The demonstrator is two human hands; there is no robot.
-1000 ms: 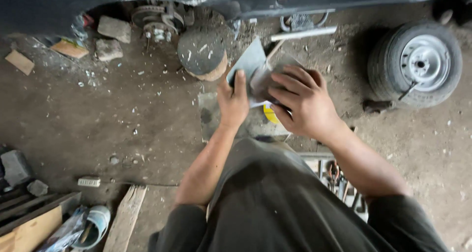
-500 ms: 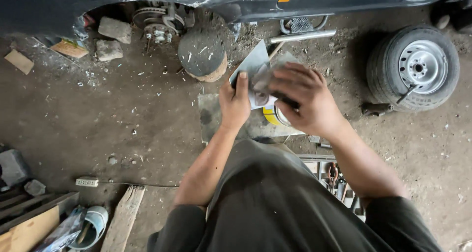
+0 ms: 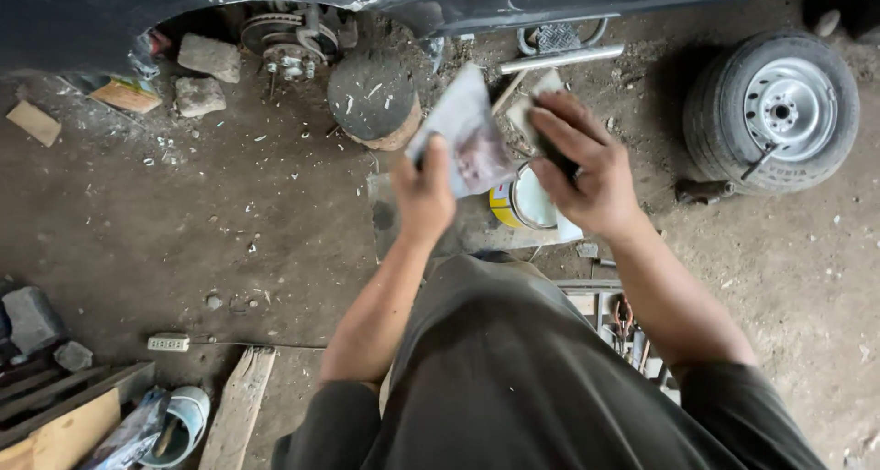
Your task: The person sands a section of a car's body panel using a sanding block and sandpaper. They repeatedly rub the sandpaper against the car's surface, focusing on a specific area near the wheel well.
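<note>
My left hand (image 3: 423,195) grips a flat grey board (image 3: 467,133) smeared with pinkish paste, tilted up in front of me. My right hand (image 3: 587,163) holds a small pale flat scraper (image 3: 530,103), its blade near the board's right edge. Below the two hands an open yellow tin (image 3: 524,202) with a pale inside sits on the dirt floor. Part of the scraper's handle is hidden by my fingers.
A dark car body runs along the top, with a bare wheel hub (image 3: 289,44) over a round wooden block (image 3: 374,99). A loose wheel (image 3: 779,113) lies right, a jack (image 3: 559,47) behind. Stones, planks, a power strip (image 3: 169,343) and a tool tray (image 3: 619,316) lie around.
Both hands have lifted higher and the board has tilted up. My right hand has moved off the board to its right edge, uncovering the yellow tin.
</note>
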